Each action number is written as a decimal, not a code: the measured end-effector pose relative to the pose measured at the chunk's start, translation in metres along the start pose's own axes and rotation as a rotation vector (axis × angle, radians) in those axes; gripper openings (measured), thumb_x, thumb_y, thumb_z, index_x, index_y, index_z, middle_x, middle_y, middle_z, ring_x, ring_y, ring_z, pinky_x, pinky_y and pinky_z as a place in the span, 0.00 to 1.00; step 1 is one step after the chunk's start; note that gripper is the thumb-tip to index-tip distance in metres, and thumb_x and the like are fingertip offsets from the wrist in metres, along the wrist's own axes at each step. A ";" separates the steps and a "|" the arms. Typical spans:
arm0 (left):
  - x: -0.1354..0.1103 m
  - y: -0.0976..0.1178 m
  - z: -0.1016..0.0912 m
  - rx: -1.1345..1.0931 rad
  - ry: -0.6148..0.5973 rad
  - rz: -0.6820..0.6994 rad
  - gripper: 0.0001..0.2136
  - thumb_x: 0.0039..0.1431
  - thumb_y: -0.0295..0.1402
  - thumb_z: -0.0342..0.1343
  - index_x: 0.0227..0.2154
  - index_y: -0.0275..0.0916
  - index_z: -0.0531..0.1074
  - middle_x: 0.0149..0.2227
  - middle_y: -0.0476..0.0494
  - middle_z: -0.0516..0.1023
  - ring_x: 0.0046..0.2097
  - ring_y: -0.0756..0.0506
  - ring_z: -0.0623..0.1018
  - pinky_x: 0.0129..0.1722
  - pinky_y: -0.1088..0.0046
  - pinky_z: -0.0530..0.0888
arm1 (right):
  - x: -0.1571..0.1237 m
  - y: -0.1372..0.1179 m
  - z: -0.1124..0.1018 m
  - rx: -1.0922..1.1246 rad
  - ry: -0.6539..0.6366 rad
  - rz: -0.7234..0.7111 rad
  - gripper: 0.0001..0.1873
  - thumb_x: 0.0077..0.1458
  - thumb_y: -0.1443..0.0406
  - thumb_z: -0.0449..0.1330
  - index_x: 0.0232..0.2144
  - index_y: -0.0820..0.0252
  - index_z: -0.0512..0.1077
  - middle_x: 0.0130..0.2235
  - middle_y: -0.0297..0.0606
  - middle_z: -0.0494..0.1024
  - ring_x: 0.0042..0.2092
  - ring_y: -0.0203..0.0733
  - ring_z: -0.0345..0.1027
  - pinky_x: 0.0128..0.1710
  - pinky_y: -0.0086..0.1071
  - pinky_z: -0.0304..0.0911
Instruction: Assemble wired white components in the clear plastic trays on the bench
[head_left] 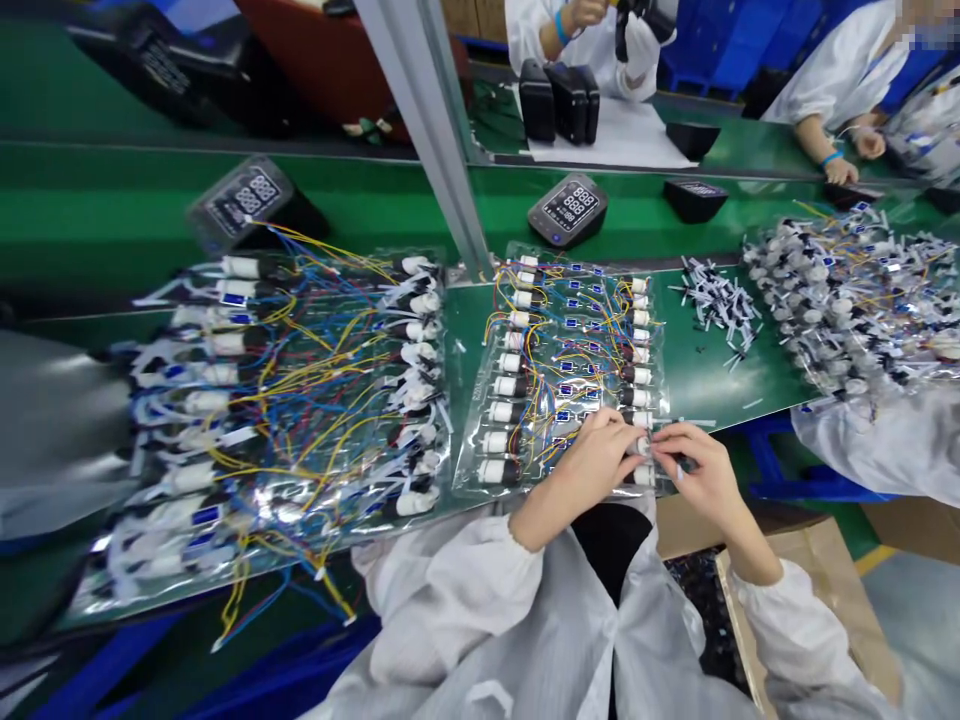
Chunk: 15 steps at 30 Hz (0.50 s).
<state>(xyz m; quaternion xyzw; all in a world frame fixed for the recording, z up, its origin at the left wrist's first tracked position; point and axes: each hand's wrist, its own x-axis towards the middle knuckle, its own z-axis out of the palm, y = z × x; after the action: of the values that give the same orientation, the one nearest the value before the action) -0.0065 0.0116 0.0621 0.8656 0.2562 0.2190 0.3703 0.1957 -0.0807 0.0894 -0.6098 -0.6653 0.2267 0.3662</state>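
Observation:
My left hand (596, 455) and my right hand (701, 465) meet over the near right corner of a clear plastic tray (559, 375) that holds rows of small white-and-black cylindrical parts with yellow, blue and red wires. Both hands pinch one of those small white parts (643, 445) between their fingertips, just above the tray's front edge. A short white tube sticks out beside my right fingers. White sleeves cover both forearms.
A larger tray of wired parts (285, 400) lies to the left. A pile of the same parts (847, 295) and loose short tubes (716, 300) lie to the right. Black display units (568, 208) ride the green belt behind. Other people in white coats work across it. A cardboard box (810, 580) stands at lower right.

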 end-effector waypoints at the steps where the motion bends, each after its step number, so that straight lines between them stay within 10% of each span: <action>1: 0.000 0.000 0.000 0.006 -0.002 -0.005 0.15 0.65 0.32 0.66 0.53 0.38 0.77 0.47 0.39 0.80 0.55 0.37 0.74 0.56 0.56 0.75 | -0.002 0.001 0.002 -0.002 0.030 0.019 0.06 0.67 0.65 0.64 0.40 0.53 0.82 0.43 0.40 0.84 0.45 0.46 0.80 0.46 0.40 0.75; 15: 0.002 0.001 -0.003 -0.007 -0.030 -0.020 0.13 0.66 0.32 0.66 0.52 0.40 0.76 0.47 0.39 0.81 0.56 0.37 0.75 0.55 0.55 0.74 | -0.017 0.020 0.024 0.267 0.173 0.280 0.06 0.63 0.63 0.68 0.32 0.54 0.77 0.36 0.38 0.82 0.41 0.47 0.81 0.41 0.38 0.73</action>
<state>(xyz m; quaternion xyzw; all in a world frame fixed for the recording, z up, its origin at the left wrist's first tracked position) -0.0059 0.0134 0.0652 0.8649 0.2583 0.2031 0.3794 0.1896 -0.0912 0.0556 -0.6596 -0.5042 0.3082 0.4644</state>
